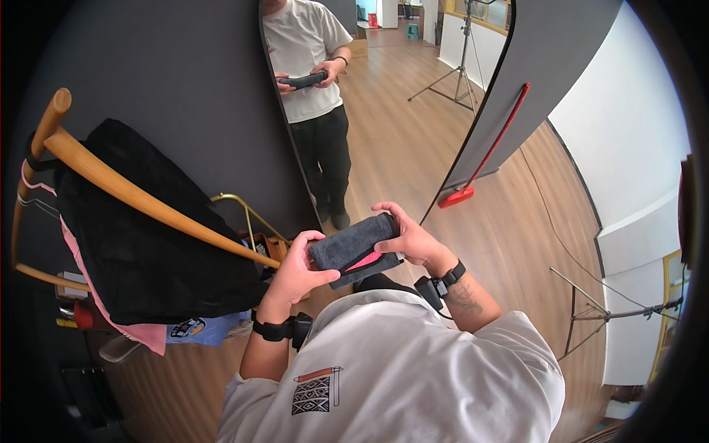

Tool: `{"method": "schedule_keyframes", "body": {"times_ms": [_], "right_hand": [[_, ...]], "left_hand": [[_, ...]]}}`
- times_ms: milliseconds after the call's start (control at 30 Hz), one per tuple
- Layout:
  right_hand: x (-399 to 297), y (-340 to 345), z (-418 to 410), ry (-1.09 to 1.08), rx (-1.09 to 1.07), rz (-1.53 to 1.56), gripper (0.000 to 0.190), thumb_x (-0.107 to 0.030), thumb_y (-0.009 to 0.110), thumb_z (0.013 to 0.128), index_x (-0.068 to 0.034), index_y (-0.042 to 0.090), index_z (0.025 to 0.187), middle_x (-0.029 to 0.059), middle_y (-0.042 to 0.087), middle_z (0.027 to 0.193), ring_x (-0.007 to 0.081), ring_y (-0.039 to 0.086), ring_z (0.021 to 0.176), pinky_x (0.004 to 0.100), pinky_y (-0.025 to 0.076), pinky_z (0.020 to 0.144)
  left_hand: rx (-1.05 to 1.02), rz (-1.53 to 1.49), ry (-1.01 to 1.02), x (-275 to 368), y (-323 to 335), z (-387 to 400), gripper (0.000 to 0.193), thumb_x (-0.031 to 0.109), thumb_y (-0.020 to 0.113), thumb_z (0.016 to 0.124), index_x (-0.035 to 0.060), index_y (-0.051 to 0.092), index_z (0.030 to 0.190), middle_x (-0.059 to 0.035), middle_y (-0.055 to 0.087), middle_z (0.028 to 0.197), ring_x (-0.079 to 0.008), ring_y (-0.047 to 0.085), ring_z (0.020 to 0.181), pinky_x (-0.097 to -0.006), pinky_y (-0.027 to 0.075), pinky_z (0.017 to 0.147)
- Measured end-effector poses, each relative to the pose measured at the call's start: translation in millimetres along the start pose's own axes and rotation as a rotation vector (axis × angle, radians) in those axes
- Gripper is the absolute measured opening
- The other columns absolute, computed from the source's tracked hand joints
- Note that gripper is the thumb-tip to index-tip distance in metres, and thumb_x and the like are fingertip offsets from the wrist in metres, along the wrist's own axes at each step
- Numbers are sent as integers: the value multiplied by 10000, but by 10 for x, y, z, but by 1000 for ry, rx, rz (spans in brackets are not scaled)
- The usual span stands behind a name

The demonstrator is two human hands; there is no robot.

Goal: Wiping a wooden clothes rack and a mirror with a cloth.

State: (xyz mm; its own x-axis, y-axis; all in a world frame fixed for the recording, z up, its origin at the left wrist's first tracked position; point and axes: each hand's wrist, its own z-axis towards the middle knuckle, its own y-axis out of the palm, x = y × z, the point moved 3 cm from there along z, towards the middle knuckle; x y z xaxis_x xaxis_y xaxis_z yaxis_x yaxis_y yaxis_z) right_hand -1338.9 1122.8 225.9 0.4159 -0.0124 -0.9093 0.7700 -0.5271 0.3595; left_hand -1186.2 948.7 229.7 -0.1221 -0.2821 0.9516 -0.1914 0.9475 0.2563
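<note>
A dark grey fuzzy cloth (354, 239), folded or rolled into a bundle with black edging, is held between both hands in front of my chest. A strip of pink shows in its fold. My left hand (302, 264) grips the left end, thumb on the near side. My right hand (409, 238) grips the right end, its thumb by the pink strip and its index finger raised off the cloth. Each wrist wears a black strap with a small black device. A tall mirror (388, 127) ahead reflects the same hold.
On the left, a wooden garment rack (149, 200) bears black clothing (166, 260) and a pink garment (147, 336). A red broom (501, 141) leans against the wall right of the mirror. At the far right, a metal tripod stand (592, 317) stands near a cable (548, 216) on the wood floor.
</note>
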Motion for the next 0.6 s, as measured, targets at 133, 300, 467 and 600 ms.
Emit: {"method": "schedule_keyframes", "body": {"times_ms": [133,300,467,600], "right_hand": [[3,11,-9,-20,-11,35,712,168,630,685,-110,358,1282,51,561,993,161,577,938,264,471,849],[14,4,-1,-37,-6,63,721,185,614,678,-108,356,1284,65,567,1013,178,588,947,274,482,852],[41,-24,5,2,37,100,682,190,597,685,-100,380,1263,75,575,1037,183,599,950,300,506,843],[51,-38,-3,-10,17,135,628,186,585,697,-90,409,1233,74,577,1042,180,598,955,300,505,848]], "left_hand": [[-8,-36,-7,14,8,-16,681,-51,775,637,50,396,1194,-69,498,1079,-150,509,1022,-310,453,890],[48,-92,-42,-41,-14,-37,637,-73,753,650,37,423,1184,-72,553,1053,-151,547,983,-301,467,877],[118,-188,-33,-138,-64,-9,549,-86,722,675,5,476,1157,-81,594,1044,-156,585,945,-295,476,869],[87,-250,-31,-205,-66,22,508,-87,707,689,-8,503,1147,-86,598,1058,-156,590,949,-287,479,859]]}}
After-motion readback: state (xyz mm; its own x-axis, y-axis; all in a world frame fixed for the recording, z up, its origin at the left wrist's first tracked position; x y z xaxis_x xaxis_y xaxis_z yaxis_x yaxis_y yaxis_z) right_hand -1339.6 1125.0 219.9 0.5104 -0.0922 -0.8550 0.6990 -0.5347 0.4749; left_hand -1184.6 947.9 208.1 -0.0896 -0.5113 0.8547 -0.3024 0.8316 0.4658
